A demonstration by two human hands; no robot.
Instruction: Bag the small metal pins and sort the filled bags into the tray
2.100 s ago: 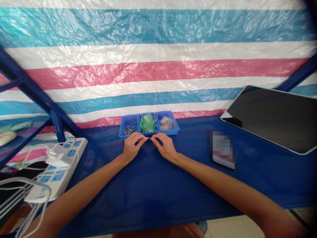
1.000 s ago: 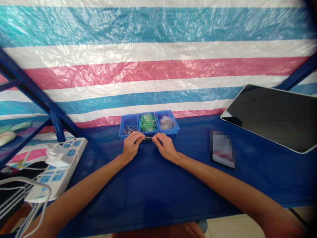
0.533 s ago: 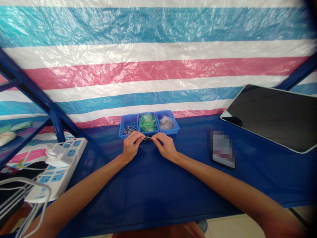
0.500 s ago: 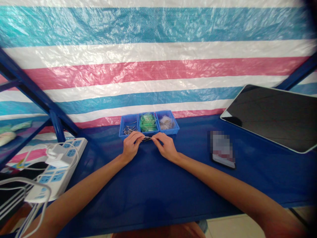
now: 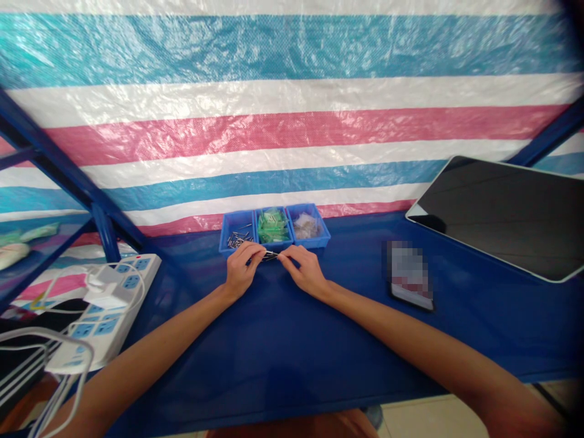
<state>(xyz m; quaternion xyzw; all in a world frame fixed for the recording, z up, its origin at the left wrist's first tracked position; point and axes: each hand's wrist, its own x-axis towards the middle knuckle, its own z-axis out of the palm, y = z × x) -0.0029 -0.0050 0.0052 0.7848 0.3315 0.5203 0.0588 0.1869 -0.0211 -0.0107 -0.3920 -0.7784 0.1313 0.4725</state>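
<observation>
Thin metal rods [image 5: 271, 254] stretch between my two hands, just in front of the blue bins. My left hand [image 5: 241, 267] pinches their left end. At the right end, the fingertips of my right hand [image 5: 303, 267] are closed on them too. The rods are too small for me to tell their exact kind or number. Behind my left hand, the left blue bin [image 5: 223, 234] has several similar short metal pieces in it. Green packets [image 5: 272, 226] fill the middle bin, and clear plastic bags [image 5: 306, 226] lie in the right bin.
On the left stands a white power strip [image 5: 132, 304] with plugs and loose cables. A phone [image 5: 410, 298], partly blurred out, lies on the blue table [image 5: 274, 365] to the right. Behind it rests a dark-screened panel [image 5: 506, 213]. Striped plastic sheeting [image 5: 292, 128] hangs at the back.
Both hands stay almost in place, with only a slight shift of the fingertips and the rods. Bins, phone and power strip have not moved.
</observation>
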